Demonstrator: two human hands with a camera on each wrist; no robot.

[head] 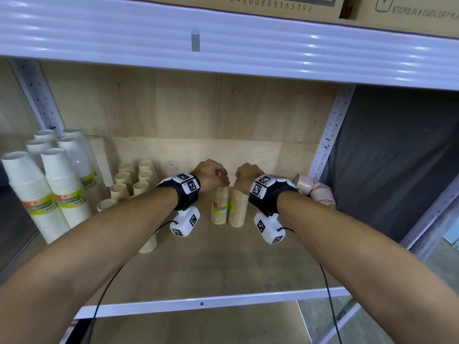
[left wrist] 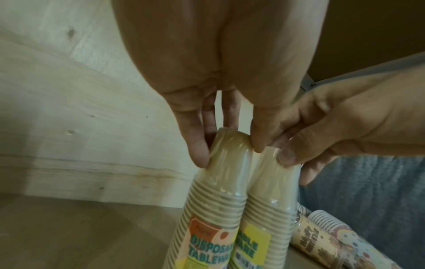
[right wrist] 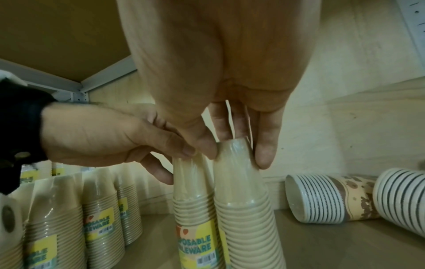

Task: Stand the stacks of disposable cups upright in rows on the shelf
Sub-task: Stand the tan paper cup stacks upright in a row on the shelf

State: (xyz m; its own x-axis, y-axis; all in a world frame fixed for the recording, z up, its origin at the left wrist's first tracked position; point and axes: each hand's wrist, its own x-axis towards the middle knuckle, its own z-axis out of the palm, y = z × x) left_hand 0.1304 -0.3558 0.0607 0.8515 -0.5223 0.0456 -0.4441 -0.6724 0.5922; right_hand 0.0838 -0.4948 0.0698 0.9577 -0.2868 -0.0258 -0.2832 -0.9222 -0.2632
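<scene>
Both forearms extend forward into the wooden shelf (head: 223,264) bay, roughly parallel, with wrists bent downward so the fingers point at the shelf board. Each wrist carries a black strap with a white marker-coded camera block.

Left hand (head: 211,173): positioned over the left plastic-wrapped stack of beige paper cups (head: 219,204). In the left wrist view the fingertips (left wrist: 200,154) and thumb are curled onto opposite sides of the stack's narrow top, pinching it through the film wrap.

Right hand (head: 246,176): positioned over the right plastic-wrapped stack of beige paper cups (head: 238,208). In the right wrist view the fingers (right wrist: 264,152) and thumb clamp the top of this stack in the same manner.

The two hands are close together, and their thumbs appear to touch between the stack tops. Both held stacks stand upright, bases on the shelf board, side by side and touching, near the middle of the shelf and forward of the back panel.

Other items on the shelf:
- A group of upright wrapped beige cup stacks (head: 131,180) stands in rows to the left.
- Taller wrapped white cup stacks (head: 49,189) with yellow-green labels stand at the far left.
- Patterned paper cup stacks (head: 315,189) lie on their sides at the right rear corner.

A cardboard carton (head: 285,6) sits on the shelf level above.
</scene>
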